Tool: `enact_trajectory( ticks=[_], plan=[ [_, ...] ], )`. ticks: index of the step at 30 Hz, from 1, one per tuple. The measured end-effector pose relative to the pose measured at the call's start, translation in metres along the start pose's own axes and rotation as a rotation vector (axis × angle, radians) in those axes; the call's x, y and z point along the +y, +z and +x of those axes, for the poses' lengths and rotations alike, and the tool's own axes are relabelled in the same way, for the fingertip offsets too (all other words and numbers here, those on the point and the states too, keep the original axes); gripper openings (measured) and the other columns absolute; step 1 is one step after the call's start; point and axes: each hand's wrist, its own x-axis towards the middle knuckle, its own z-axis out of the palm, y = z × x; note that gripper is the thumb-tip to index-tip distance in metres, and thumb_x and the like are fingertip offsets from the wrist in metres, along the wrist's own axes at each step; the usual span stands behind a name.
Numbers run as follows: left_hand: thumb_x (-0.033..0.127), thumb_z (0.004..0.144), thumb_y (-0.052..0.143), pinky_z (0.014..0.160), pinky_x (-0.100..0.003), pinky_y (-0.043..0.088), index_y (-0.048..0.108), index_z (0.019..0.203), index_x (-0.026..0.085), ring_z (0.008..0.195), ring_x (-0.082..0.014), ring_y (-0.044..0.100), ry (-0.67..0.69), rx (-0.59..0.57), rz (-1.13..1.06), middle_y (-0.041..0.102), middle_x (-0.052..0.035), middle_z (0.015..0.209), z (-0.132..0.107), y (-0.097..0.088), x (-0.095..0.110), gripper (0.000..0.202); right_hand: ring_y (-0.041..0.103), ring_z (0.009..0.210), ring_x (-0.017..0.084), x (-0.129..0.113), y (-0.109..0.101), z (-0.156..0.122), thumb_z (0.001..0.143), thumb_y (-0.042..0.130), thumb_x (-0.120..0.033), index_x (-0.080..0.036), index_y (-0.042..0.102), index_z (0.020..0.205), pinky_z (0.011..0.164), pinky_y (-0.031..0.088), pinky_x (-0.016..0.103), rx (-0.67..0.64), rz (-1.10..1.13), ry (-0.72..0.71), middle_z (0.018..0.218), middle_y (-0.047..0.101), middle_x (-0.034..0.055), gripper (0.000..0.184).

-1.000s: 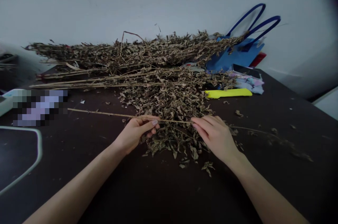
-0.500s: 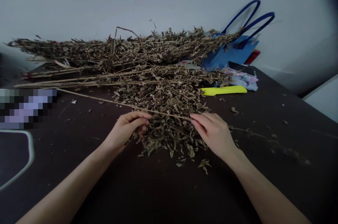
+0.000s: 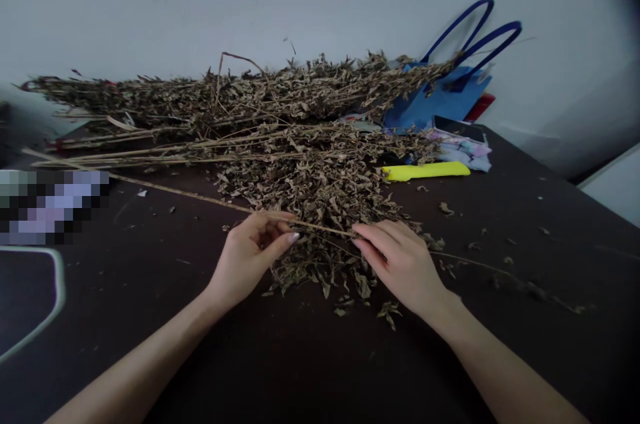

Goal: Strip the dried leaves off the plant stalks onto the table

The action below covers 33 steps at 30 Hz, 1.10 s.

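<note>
A long thin dried stem (image 3: 165, 189) runs from the far left across to both hands and on to a leafy tip at the right. My left hand (image 3: 253, 254) pinches the stem between thumb and fingers. My right hand (image 3: 397, 264) is closed around the same stem a little further right. Under both hands lies a heap of stripped dried leaves (image 3: 320, 211) on the dark table (image 3: 300, 357).
A big bundle of dried leafy stalks (image 3: 225, 101) lies along the back by the wall. A blue bag (image 3: 440, 101) with loop handles, a yellow object (image 3: 425, 171) and folded cloth (image 3: 465, 154) sit at the back right. A light-rimmed tray (image 3: 30, 317) is at the left.
The stem has slid leftward through my hands, its left end now further back and left. My left hand has re-pinched it; my right hand has shifted slightly toward me.
</note>
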Motion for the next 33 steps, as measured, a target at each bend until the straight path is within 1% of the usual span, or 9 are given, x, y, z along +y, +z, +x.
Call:
enact_trajectory(
  ticks=[5, 8, 11, 16, 22, 26, 28, 30, 33],
  plan=[
    [0.028, 0.072, 0.068, 0.050, -0.020, 0.041, 0.066, 0.089, 0.016, 0.058, -0.0108, 0.052, -0.145, -0.099, -0.156, 0.062, -0.0023, 0.069, -0.005, 0.009, 0.002, 0.021, 0.057, 0.078, 0.016, -0.009, 0.002, -0.001, 0.087, 0.050, -0.017, -0.016, 0.059, 0.104, 0.073, 0.046, 0.031, -0.030, 0.052, -0.026, 0.084, 0.063, 0.0058, 0.019],
    [0.033, 0.074, 0.066, 0.041, -0.017, 0.033, 0.064, 0.087, 0.015, 0.048, -0.0069, 0.046, -0.239, -0.150, -0.295, 0.059, -0.0002, 0.064, -0.005, 0.013, 0.000, 0.022, 0.057, 0.078, 0.016, -0.014, 0.003, -0.001, 0.087, 0.050, -0.017, -0.015, 0.059, 0.104, 0.073, 0.046, 0.031, -0.062, 0.083, -0.044, 0.084, 0.063, 0.0060, 0.020],
    [0.036, 0.078, 0.061, 0.039, -0.016, 0.029, 0.063, 0.083, 0.015, 0.045, -0.0057, 0.043, -0.288, -0.179, -0.365, 0.059, -0.0010, 0.063, -0.005, 0.013, -0.004, 0.022, 0.057, 0.079, 0.016, -0.016, 0.003, 0.000, 0.087, 0.050, -0.017, -0.015, 0.060, 0.104, 0.073, 0.047, 0.031, -0.075, 0.119, -0.048, 0.084, 0.063, 0.0059, 0.020],
    [0.033, 0.076, 0.064, 0.040, -0.016, 0.032, 0.064, 0.084, 0.015, 0.047, -0.0077, 0.047, -0.260, -0.166, -0.370, 0.057, 0.0000, 0.056, -0.003, 0.010, -0.008, 0.020, 0.056, 0.078, 0.015, -0.015, 0.003, 0.001, 0.087, 0.049, -0.018, -0.015, 0.060, 0.103, 0.072, 0.047, 0.030, -0.080, 0.139, -0.038, 0.083, 0.063, 0.0055, 0.020],
    [0.028, 0.076, 0.065, 0.042, -0.016, 0.038, 0.064, 0.089, 0.016, 0.048, -0.0080, 0.049, -0.246, -0.201, -0.322, 0.061, -0.0004, 0.059, -0.002, 0.011, -0.007, 0.018, 0.056, 0.078, 0.015, -0.014, 0.003, 0.001, 0.087, 0.049, -0.017, -0.015, 0.060, 0.101, 0.073, 0.047, 0.031, -0.079, 0.127, -0.048, 0.083, 0.063, 0.0060, 0.018],
    [0.023, 0.076, 0.064, 0.050, -0.019, 0.046, 0.063, 0.091, 0.015, 0.062, -0.0126, 0.060, -0.206, -0.185, -0.324, 0.068, -0.0054, 0.075, -0.003, 0.011, -0.004, 0.017, 0.057, 0.078, 0.015, -0.013, 0.003, 0.000, 0.087, 0.050, -0.018, -0.016, 0.061, 0.102, 0.073, 0.047, 0.031, -0.052, 0.111, -0.041, 0.083, 0.063, 0.0055, 0.019],
    [0.020, 0.078, 0.060, 0.055, -0.021, 0.048, 0.065, 0.087, 0.014, 0.072, -0.0159, 0.064, -0.174, -0.197, -0.303, 0.069, -0.0087, 0.087, -0.003, 0.011, -0.001, 0.012, 0.057, 0.078, 0.015, -0.011, 0.003, 0.000, 0.086, 0.051, -0.017, -0.016, 0.061, 0.102, 0.073, 0.048, 0.030, -0.036, 0.103, -0.039, 0.083, 0.063, 0.0053, 0.019],
    [0.016, 0.080, 0.053, 0.057, -0.022, 0.049, 0.066, 0.080, 0.014, 0.075, -0.0167, 0.064, -0.143, -0.212, -0.259, 0.069, -0.0098, 0.093, -0.004, 0.011, 0.000, 0.013, 0.057, 0.077, 0.015, -0.010, 0.002, 0.000, 0.086, 0.052, -0.017, -0.016, 0.061, 0.102, 0.073, 0.048, 0.030, -0.017, 0.102, -0.036, 0.082, 0.063, 0.0052, 0.019],
    [0.010, 0.082, 0.041, 0.054, -0.022, 0.047, 0.065, 0.080, 0.014, 0.068, -0.0146, 0.063, -0.123, -0.224, -0.180, 0.069, -0.0083, 0.087, -0.005, 0.009, 0.004, 0.024, 0.056, 0.076, 0.015, -0.008, -0.001, 0.001, 0.086, 0.051, -0.017, -0.017, 0.060, 0.102, 0.071, 0.048, 0.030, 0.008, 0.106, -0.030, 0.082, 0.063, 0.0052, 0.019]
  ],
)
